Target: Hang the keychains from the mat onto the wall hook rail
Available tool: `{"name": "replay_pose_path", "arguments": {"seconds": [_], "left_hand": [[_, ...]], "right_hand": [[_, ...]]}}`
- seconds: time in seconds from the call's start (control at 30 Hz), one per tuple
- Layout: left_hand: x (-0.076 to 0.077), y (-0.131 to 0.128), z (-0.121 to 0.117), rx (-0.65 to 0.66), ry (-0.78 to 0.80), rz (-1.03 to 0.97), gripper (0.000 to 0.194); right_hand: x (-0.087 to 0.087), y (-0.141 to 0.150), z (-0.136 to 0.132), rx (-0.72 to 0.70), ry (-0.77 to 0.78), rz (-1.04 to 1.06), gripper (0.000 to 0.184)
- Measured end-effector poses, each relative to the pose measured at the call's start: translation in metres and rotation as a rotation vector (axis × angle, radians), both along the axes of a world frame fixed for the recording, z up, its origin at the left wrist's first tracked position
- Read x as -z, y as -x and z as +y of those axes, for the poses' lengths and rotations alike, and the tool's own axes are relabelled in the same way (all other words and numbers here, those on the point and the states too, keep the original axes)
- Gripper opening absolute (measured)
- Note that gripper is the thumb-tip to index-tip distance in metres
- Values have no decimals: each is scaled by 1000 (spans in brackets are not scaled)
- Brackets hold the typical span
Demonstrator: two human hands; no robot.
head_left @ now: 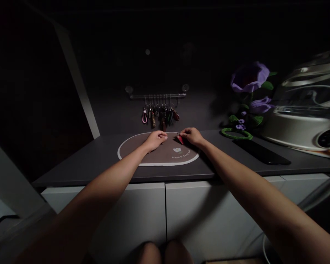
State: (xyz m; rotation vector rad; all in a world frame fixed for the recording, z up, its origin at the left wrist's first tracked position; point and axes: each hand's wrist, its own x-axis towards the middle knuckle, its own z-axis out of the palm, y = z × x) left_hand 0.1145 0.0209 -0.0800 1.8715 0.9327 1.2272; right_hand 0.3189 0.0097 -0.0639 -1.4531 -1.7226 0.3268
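My right hand (193, 135) pinches a red key tag (180, 139) by its small metal ring, and the tag hangs over the right part of the brown oval mat (132, 147). To its left, my left hand (154, 140) is closed, thumb against fingers, low over the middle of the mat. A tiny dark bit shows under those fingers, too small to name. Behind both hands, several keys with fobs (162, 115) hang from a clear hook rail (158, 96) on the dark wall. A pink strap (144, 116) is the leftmost of them.
The mat lies on a dark countertop (79, 161) above white cabinet doors (137, 212). Toward the right are purple craft flowers (250, 79) with a green ring base (236, 134), a black phone-like slab (264, 152) and a large cream appliance (299, 126) with a clear top.
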Motion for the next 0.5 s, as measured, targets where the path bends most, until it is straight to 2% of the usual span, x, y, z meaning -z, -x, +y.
{"name": "replay_pose_path", "arguments": {"seconds": [0.2,0.5], "left_hand": [[0,-2,0,-2,21,-23,17],[-3,-2,-5,13,115,-50,19]], "right_hand": [[-1,3,1,-119,-7,359,18],[-6,5,-6,-340,-78,622,35]]}}
